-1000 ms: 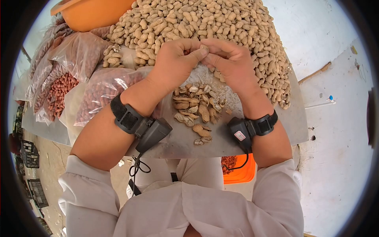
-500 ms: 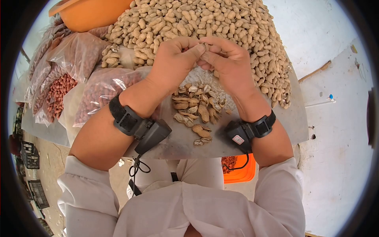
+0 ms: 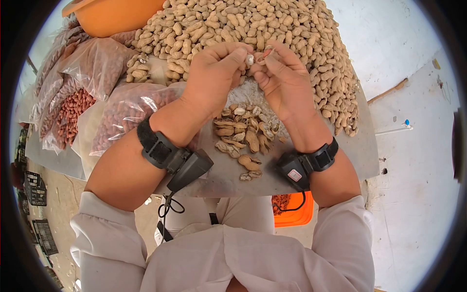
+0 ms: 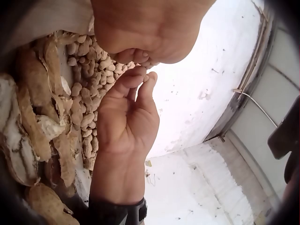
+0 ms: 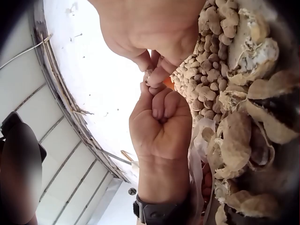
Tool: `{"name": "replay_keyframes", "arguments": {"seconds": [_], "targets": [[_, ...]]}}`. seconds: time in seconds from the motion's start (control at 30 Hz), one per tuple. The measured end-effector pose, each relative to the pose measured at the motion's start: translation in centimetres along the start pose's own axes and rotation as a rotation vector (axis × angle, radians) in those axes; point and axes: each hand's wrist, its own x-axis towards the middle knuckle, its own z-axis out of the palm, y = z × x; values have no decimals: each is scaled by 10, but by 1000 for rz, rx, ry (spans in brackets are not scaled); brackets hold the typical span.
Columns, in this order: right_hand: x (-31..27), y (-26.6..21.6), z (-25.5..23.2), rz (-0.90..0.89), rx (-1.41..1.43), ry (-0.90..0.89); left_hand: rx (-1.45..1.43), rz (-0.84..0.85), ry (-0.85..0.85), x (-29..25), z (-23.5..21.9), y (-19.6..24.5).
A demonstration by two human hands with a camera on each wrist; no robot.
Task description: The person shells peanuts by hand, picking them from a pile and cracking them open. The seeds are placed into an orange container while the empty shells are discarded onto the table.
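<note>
Over the near edge of the peanut pile, both hands are raised close together. My left hand pinches a pale shell piece between thumb and forefinger. Just right of it, my right hand pinches a small shell piece with something reddish at the fingertips. In the left wrist view the right hand has thumb and forefinger together; in the right wrist view the left hand has its other fingers curled in. Empty split shells lie on the table below the hands.
Clear bags of red kernels stand on the left, with loose red kernels beside them. An orange basin sits at the back left. Under the table's front edge is an orange container. A white wall rises on the right.
The fingertips have drawn slightly apart, and a pale shell piece and a reddish bit now show between them. The right hand has turned a little. The shells on the table stay put.
</note>
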Motion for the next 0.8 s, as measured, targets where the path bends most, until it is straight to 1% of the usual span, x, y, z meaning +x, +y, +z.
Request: {"name": "replay_keyframes", "arguments": {"seconds": [0.07,0.17,0.27,0.37,0.47,0.57,0.67,0.77,0.8], "targets": [[4,-1,-7,-3,60,42,-78,-27,35,0,0,2],[5,-7,-7,-14,70,6,87,-189,-76,1,-4,-2],[3,-10,-4,-59,-88,-105,34,-440,-70,2,-1,1],[1,-10,0,-168,-501,-138,-142,-596,-80,5,-8,0],[-7,-13,7,-453,-1105,-272,-218,-683,-109,8,-12,-3],[-6,-10,7,-468,-1131,-303,-251,-689,-152,9,-13,-4],[-7,-17,10,-540,-1250,-370,-276,-710,-118,8,-12,-5],[-10,-18,14,-477,-1189,-306,-276,-686,-103,6,-9,-2],[-10,-16,15,-413,-1032,-282,-276,-666,-100,8,-11,-4]]}}
